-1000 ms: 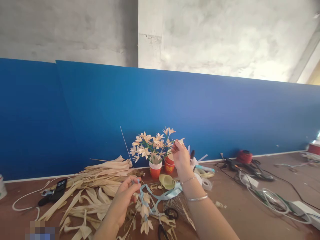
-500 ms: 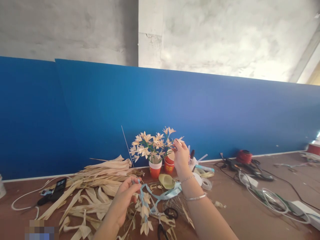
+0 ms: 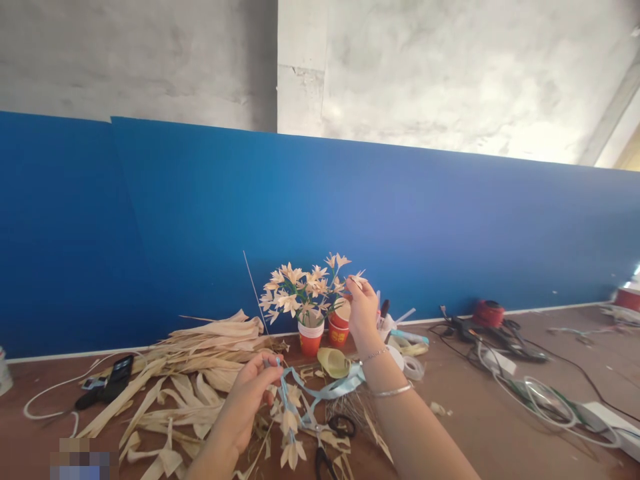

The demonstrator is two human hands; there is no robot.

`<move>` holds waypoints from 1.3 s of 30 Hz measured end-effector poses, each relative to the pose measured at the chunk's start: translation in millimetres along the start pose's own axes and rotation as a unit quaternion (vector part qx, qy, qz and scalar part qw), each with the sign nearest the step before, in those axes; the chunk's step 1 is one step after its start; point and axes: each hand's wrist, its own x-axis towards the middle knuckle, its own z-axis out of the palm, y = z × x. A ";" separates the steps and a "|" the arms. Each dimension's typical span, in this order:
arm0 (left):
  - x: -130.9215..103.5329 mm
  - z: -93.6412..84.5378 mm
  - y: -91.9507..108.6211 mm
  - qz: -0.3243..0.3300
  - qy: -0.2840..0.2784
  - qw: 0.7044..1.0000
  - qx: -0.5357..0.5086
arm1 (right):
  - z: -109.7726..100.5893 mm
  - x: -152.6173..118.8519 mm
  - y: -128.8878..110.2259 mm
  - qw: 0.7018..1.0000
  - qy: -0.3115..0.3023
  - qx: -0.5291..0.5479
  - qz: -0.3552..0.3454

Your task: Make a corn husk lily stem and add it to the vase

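Note:
My left hand (image 3: 253, 390) pinches the top of a light blue wrapped stem, from which pale husk flowers (image 3: 291, 450) hang down. A light blue ribbon (image 3: 343, 385) loops from near these fingers toward my right wrist. My right hand (image 3: 363, 303) is raised beside the bouquet, its fingers closed on a pale flower (image 3: 358, 277). The bouquet of cream flowers (image 3: 315, 283) on green stems stands in stacked red and white paper cups (image 3: 311, 340). Scissors (image 3: 320, 440) with black handles lie below, between my forearms.
Dried husks (image 3: 210, 360) cover the table's left side, near a black device (image 3: 117, 379). A green dish (image 3: 333, 362), a tape roll (image 3: 413, 368) and another red cup (image 3: 339, 333) sit near the middle. Cables (image 3: 545, 407) and a red reel (image 3: 489, 313) lie right. A blue panel (image 3: 400, 220) stands behind.

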 end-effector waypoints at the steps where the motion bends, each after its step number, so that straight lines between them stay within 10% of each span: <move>1: 0.1 0.1 -0.1 0.000 0.002 1.000 0.000 | 0.2 0.4 -0.5 1.000 -0.001 0.000 0.000; 39: -13.4 23.3 15.0 0.093 0.000 0.992 0.083 | -0.3 11.3 3.4 0.982 -0.023 -0.153 -0.107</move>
